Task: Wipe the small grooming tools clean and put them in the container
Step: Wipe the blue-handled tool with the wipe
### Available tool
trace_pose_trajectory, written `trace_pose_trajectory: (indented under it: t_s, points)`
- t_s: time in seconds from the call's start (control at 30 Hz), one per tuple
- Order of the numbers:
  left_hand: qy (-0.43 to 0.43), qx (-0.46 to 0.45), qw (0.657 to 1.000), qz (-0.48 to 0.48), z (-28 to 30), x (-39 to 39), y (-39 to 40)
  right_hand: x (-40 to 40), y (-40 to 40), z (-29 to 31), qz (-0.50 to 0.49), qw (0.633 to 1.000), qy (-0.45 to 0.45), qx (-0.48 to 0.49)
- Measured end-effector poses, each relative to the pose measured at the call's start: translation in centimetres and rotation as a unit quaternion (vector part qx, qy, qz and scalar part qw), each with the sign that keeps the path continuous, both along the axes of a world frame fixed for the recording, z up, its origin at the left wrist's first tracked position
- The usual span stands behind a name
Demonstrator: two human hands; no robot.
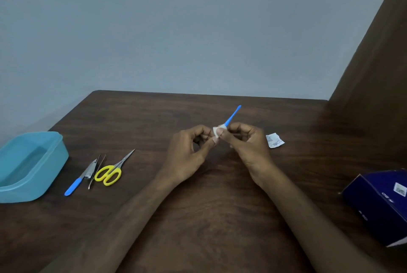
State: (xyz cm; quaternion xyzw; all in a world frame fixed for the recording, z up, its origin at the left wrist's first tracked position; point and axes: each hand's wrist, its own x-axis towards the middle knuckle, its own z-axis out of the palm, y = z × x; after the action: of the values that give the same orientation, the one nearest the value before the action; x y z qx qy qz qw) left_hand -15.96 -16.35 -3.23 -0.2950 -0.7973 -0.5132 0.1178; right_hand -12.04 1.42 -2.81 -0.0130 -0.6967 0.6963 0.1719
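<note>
blue-handled tool (pixel 233 114): slim, tip wrapped in white wipe (pixel 217 132) | left hand (pixel 189 153) pinches wipe | right hand (pixel 246 142) pinches tool | container (pixel 33 164) well left

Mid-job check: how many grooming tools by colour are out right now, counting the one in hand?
Blue-handled: 2, one in the hands, one on the table
Yellow-handled scissors: 1
Plain metal tweezers: 1
Total: 4
</note>
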Motion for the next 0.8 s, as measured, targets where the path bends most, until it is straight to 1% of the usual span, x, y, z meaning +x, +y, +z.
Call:
trace_pose_trajectory:
  t_s: [0.07, 0.13, 0.23, 0.43, 0.6, 0.73, 0.8]
  points:
    - [-0.014, 0.002, 1.0, -0.004, 0.08, 0.14, 0.07, -0.2, 0.11, 0.13, -0.036, 0.998, 0.005, -0.045]
    - [-0.022, 0.001, 1.0, -0.004, -0.01, 0.0, 0.15, -0.22, 0.15, -0.01, -0.032, 0.997, 0.011, -0.064]
    - [-0.02, -0.001, 1.0, -0.008, -0.13, -0.23, 0.09, 0.22, -0.25, 0.08, 0.018, 0.998, 0.022, -0.052]
    - [-0.035, 0.013, 0.999, -0.024, 0.29, 0.1, 0.11, -0.1, 0.13, 0.26, -0.001, 0.998, 0.023, -0.052]
    - [-0.039, 0.011, 0.998, -0.037, 0.34, 0.17, 0.08, 0.01, -0.36, 0.12, 0.005, 0.998, 0.032, -0.055]
    - [-0.048, 0.04, 0.998, -0.02, 0.12, -0.03, 0.09, -0.02, -0.38, 0.21, -0.012, 0.997, 0.026, -0.073]
    - [-0.038, 0.044, 0.998, -0.007, -0.02, -0.1, 0.03, -0.14, -0.53, -0.19, -0.011, 0.998, 0.022, -0.062]
